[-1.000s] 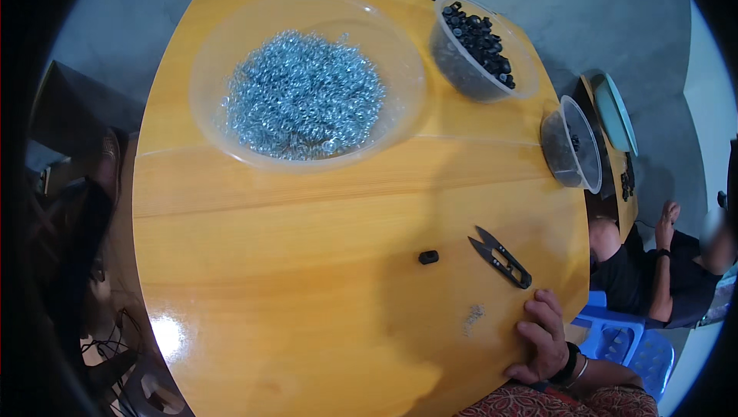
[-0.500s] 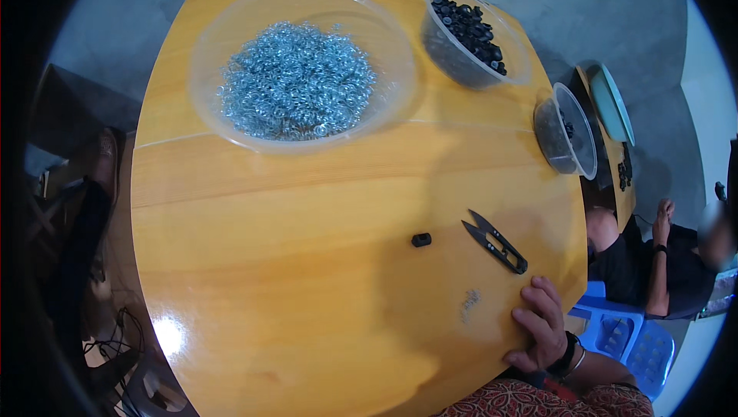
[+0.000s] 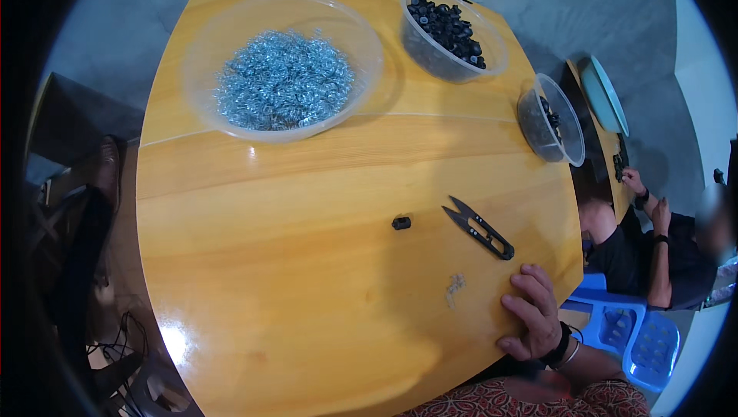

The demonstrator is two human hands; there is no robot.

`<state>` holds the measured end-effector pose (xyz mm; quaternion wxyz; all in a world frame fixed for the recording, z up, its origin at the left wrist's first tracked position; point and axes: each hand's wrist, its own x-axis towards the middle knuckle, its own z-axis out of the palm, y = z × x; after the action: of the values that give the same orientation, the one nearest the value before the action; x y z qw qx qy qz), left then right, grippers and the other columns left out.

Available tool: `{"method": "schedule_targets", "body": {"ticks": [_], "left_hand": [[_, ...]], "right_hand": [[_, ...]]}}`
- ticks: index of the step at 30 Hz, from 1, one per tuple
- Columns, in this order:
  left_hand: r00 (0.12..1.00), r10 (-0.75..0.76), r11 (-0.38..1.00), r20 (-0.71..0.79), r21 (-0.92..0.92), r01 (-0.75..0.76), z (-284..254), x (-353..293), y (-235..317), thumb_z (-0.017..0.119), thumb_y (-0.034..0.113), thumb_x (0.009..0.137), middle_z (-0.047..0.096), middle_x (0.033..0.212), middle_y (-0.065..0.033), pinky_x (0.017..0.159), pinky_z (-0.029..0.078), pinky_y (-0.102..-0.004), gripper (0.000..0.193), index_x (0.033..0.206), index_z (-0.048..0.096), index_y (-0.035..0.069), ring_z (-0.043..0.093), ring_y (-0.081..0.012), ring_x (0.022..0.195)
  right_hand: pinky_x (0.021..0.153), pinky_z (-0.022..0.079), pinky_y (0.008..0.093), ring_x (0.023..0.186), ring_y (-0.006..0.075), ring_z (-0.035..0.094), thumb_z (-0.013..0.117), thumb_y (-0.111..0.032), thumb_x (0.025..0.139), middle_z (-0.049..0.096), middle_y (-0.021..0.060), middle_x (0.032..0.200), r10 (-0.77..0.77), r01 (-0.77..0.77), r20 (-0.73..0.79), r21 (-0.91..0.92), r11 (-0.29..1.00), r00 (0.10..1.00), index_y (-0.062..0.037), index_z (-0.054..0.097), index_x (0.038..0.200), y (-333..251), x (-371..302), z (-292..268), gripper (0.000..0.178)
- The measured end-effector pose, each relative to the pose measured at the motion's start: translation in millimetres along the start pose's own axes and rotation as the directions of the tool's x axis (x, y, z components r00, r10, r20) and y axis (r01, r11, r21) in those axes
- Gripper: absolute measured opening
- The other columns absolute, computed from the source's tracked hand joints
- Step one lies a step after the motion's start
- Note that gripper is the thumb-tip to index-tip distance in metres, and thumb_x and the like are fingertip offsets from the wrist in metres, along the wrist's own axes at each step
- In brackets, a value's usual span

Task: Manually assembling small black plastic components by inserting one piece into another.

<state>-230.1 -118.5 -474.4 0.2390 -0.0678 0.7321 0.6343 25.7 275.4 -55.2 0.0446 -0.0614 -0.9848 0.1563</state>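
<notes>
My right hand rests at the table's right near edge, fingers apart, holding nothing. Just beyond its fingertips lie black thread snips, blades pointing away to the left. A small pile of tiny pale bits is left of the hand. Further left sits a small black part, alone on the wood. My left hand does not show; a blurred reddish patch lies over the patterned cloth at the lower edge.
A wide clear bowl of small shiny metal pieces stands far left on the table. Two clear tubs hold black parts: one at the back, another at the right edge. Beyond sit a co-worker and blue stool.
The view has shifted, so the table things appear further left. My right hand stays at the table edge. The co-worker's one hand has moved up to black parts on the other table.
</notes>
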Motion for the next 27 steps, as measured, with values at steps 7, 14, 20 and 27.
{"method": "schedule_targets", "body": {"ticks": [7,14,20,27], "left_hand": [[0.999,0.04,0.998,-0.03,-0.042,-0.042,-7.4,-15.0,12.6,0.051,0.021,0.085,0.055,0.069,-0.0044,0.041,0.04,-0.0199,0.021,0.093,0.056,0.002,0.048,-0.009,0.05],[0.985,0.149,0.988,-0.084,-0.029,-0.152,-44.2,-36.6,65.4,0.051,0.021,0.085,0.055,0.069,-0.0044,0.041,0.04,-0.0195,0.021,0.093,0.056,0.003,0.048,-0.0088,0.05],[0.989,0.082,0.929,-0.122,-0.349,-0.12,-67.8,-90.1,167.4,0.05,0.021,0.085,0.053,0.07,-0.0039,0.037,0.036,-0.0176,0.019,0.093,0.054,0.004,0.046,-0.0077,0.048],[0.978,0.21,0.977,-0.002,-0.028,-0.21,3.0,-210.3,412.9,0.051,0.015,0.085,0.049,0.065,0.0015,0.037,0.03,-0.0142,0.01,0.085,0.056,0.006,0.043,-0.0034,0.049]], "right_hand": [[0.09,0.033,0.0516,0.108,0.0414,0.04,0.063,-0.037,0.069,0.043,0.0196,0.117,0.015,-0.015,0.025,-0.009,1.0,1.0,-0.0045,0.05,0.11,-3.5,-0.3,-1.5,0.053],[0.091,0.032,0.0495,0.107,0.0407,0.039,0.061,-0.034,0.071,0.041,0.02,0.116,-0.03,0.03,-0.011,-0.01,0.999,0.999,-0.003,0.049,0.109,-5.1,-0.6,-5.3,0.051],[0.093,0.032,0.0463,0.107,0.0388,0.039,0.061,-0.029,0.07,0.043,0.0186,0.114,-0.066,0.069,-0.11,0.025,0.997,0.992,-0.0015,0.049,0.106,-9.3,-6.4,-5.0,0.047],[0.095,0.03,0.0446,0.108,0.0369,0.039,0.062,-0.024,0.069,0.043,0.0178,0.113,-0.059,0.061,-0.187,0.003,0.998,0.981,-0.0014,0.05,0.104,-11.7,-15.7,-10.7,0.043]]}}
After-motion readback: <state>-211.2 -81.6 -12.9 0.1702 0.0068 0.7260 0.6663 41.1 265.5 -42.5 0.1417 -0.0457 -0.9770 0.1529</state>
